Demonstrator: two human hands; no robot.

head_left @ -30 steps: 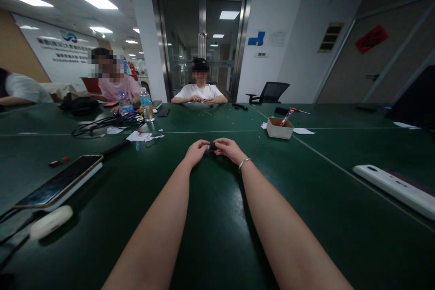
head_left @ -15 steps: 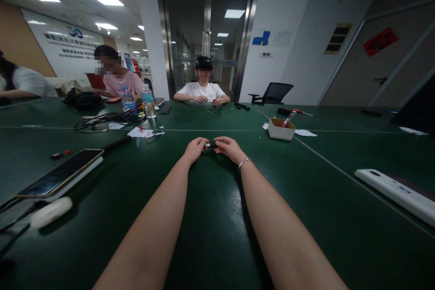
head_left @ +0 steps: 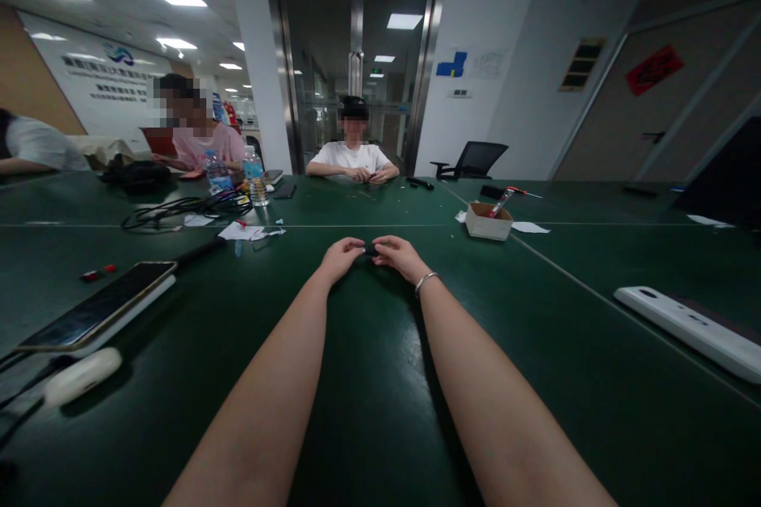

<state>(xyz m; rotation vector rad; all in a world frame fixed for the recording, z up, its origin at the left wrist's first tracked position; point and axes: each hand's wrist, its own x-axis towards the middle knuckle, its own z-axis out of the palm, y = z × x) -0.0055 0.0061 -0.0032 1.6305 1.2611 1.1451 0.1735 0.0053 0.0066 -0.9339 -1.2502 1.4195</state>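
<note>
We are pinching a small black piece between our left hand and right hand, each grip pressing on one end, above the middle of the green tabletop. Between us and the far edge, a cardboard box is standing to the right, while two bottles and tangled cables are crowding the left. Closer to us, a phone is lying at left and a white device at right. Behind the far edge, a person is sitting.

Glass doors beyond green table
</note>
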